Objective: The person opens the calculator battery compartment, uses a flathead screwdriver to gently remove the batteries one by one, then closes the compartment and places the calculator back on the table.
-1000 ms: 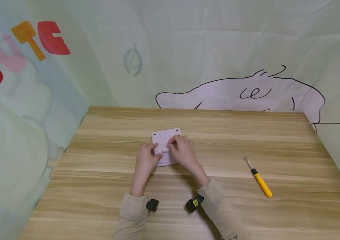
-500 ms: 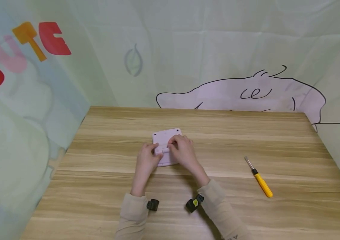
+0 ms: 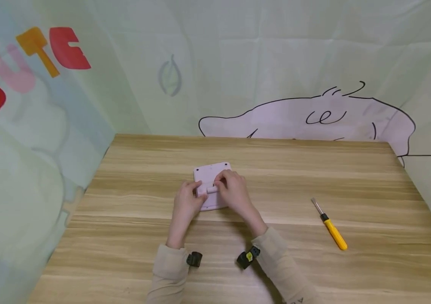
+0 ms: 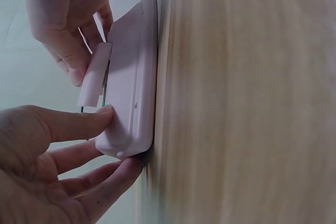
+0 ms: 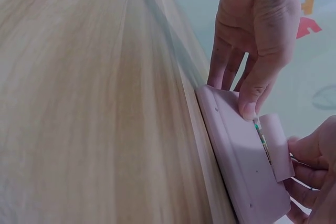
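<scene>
A flat pale pink device (image 3: 204,175), shaped like a calculator lying face down, rests on the wooden table. The left hand (image 3: 185,204) grips its left side, thumb on the back and fingers at the edge. With thumb and fingers, the right hand (image 3: 235,192) pinches a small pink battery cover (image 4: 94,74) on the device's back. In both wrist views the cover (image 5: 276,148) stands raised and tilted from the back, and a slot with green and metallic parts shows beneath it. The device's front faces down and is hidden.
A screwdriver (image 3: 330,228) with a yellow handle lies to the right of the hands, its tip pointing away. The table (image 3: 124,177) ends at a cloth backdrop (image 3: 230,76) behind and at the sides. Black camera mounts sit on both wrists.
Both hands keep nearly the same place on the device. The cover shows slightly more beside the right fingers. The screwdriver has not moved on the table.
</scene>
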{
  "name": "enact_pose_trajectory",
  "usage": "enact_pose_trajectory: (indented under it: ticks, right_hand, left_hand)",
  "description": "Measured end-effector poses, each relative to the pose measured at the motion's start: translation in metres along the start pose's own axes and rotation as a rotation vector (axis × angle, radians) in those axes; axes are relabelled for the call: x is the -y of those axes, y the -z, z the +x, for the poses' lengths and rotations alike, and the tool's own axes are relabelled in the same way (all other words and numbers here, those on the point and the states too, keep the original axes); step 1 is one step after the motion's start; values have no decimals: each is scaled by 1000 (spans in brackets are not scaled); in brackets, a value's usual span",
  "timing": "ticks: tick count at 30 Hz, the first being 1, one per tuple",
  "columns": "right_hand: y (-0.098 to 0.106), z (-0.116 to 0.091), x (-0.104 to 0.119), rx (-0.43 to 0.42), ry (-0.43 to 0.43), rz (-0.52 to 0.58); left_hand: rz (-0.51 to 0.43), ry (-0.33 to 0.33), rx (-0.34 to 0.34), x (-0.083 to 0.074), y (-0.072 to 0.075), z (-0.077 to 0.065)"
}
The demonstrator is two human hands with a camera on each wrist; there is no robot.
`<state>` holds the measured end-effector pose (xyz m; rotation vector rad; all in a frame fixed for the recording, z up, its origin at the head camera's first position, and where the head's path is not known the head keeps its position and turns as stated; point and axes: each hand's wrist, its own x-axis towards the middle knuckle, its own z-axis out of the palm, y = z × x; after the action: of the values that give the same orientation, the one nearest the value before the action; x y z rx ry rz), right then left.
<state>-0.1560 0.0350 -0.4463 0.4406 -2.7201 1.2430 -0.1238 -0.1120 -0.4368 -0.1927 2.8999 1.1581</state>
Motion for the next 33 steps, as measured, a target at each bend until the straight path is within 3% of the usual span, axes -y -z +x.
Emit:
enact_pose_trajectory:
  ticks: [26, 33]
  right_hand:
    - [4, 1, -3, 3, -91, 157]
    - [8, 1, -4, -10, -78, 166]
  left_hand:
    - [1, 11, 2, 1, -1, 1]
    - [4, 9, -2, 0, -1, 1]
